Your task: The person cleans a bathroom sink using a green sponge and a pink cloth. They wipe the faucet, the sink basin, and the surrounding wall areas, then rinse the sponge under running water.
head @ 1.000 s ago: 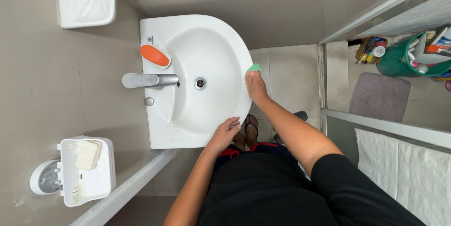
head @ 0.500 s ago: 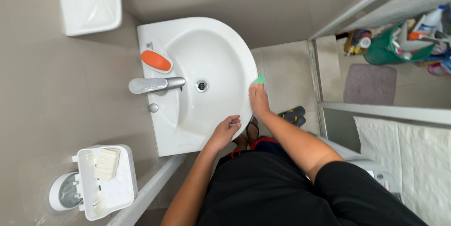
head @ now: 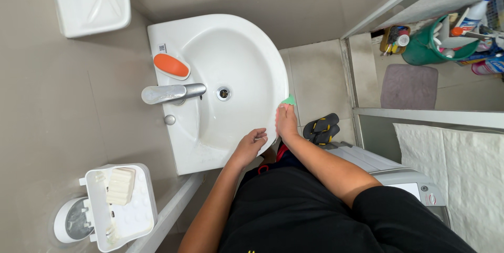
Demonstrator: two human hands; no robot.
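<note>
Green cloth (head: pixel 288 100), small, crumpled, mostly hidden

Green cloth (head: pixel 288 100) pressed against white sink (head: pixel 252 64) rim.

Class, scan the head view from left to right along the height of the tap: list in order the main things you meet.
Tap → drain → green cloth under the right hand → dark sandals → mauve mat.
</note>
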